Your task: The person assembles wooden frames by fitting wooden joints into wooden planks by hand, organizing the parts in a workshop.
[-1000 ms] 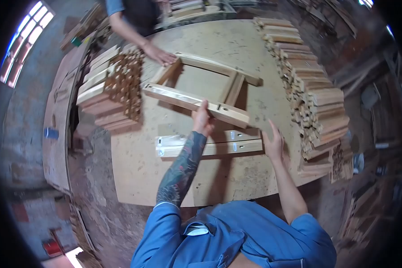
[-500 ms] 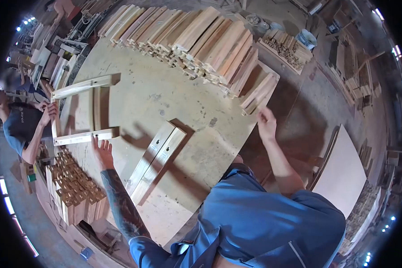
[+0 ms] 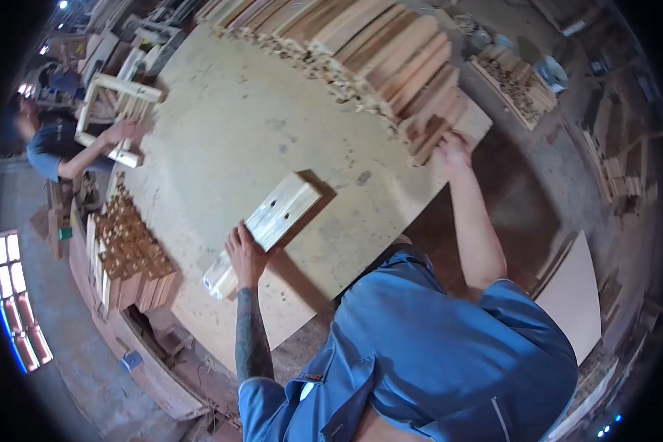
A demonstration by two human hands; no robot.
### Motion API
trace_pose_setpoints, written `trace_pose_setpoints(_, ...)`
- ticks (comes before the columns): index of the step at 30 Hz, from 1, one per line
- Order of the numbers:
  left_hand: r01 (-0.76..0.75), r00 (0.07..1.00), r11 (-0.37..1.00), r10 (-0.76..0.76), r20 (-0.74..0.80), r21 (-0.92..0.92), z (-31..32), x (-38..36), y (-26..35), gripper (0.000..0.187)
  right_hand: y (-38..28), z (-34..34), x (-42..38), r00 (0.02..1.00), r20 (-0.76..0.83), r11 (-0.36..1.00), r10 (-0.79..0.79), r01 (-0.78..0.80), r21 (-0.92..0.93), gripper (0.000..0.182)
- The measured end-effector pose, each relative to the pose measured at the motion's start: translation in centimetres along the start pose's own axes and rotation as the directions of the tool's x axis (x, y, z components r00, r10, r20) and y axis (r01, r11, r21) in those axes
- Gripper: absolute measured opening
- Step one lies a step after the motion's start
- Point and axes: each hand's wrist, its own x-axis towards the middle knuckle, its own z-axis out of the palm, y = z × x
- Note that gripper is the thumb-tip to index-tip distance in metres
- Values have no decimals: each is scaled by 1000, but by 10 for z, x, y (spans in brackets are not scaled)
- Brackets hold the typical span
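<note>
Two pale wooden bars (image 3: 291,206) lie side by side on the table, with two dark holes showing near their far end. Across their near half is my left hand (image 3: 247,256), its fingers over one side and the thumb at the other. At the right edge of the table, my right hand (image 3: 457,151) has its fingers closed around the near end of a wooden bar (image 3: 426,141). That bar lies at the end of a long stack of similar bars (image 3: 376,48); my fingertips are partly hidden there.
A co-worker (image 3: 55,144) at the left handles a wooden frame (image 3: 129,87) by the table (image 3: 221,118). Slotted wooden pieces (image 3: 129,243) are piled at the left edge. A crate of small sticks (image 3: 512,85) and a bucket (image 3: 551,74) stand on the floor at the right.
My left hand has come down onto the two bars from beside the frame. My right hand has reached the stack's end bar. The co-worker's frame has shifted away to the left.
</note>
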Motion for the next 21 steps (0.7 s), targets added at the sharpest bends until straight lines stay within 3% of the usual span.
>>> trace_pose_setpoints(3, 21, 997, 999, -19, -75, 32, 17, -35, 18, 119, -19, 7, -11, 999, -11, 999, 40, -40, 0, 36)
trace_pose_setpoints(6, 17, 999, 999, -16, -29, 35, 21, -62, 35, 110, -23, 2, 5, 993, 4, 991, 119, -118, -68, 47)
trace_pose_setpoints(9, 5, 999, 999, -3, -42, 46, 24, -84, 49, 102, -21, 1, 4, 984, 102, 981, 145, -129, -148, 57)
trace_pose_setpoints(11, -20, 999, 998, 22, -41, 56, 25, -95, 55, 101, -28, 12, -24, 997, 14, 985, 82, -79, -151, 65)
trace_pose_setpoints(12, -2, 1000, 999, 3, -28, 49, 24, -96, 59, 102, -21, 12, -17, 996, 42, 996, 77, -75, -54, 70)
trace_pose_setpoints(15, 3, 999, 999, -1, -40, 36, 23, -99, 65, 106, -27, 17, -24, 995, 34, 995, 98, -97, -13, 75)
trace_pose_setpoints(16, -13, 999, 999, 14, -42, 40, 21, -99, 66, 106, -24, 18, -23, 995, -67, 997, 69, -71, -21, 38)
trace_pose_setpoints(17, -20, 999, 999, 21, -36, 32, 18, -100, 67, 109, -24, 16, -22, 995, -75, 998, 69, -70, -5, 38)
trace_pose_setpoints(19, -36, 999, 999, 37, -24, 27, 16, -95, 67, 113, -24, 12, -19, 992, 79, 994, 98, -95, -46, 30)
trace_pose_setpoints(21, -2, 1000, 1000, 1, 25, 17, 16, -93, 64, 116, -8, 8, -3, 996, 62, 990, 57, -49, -129, 29)
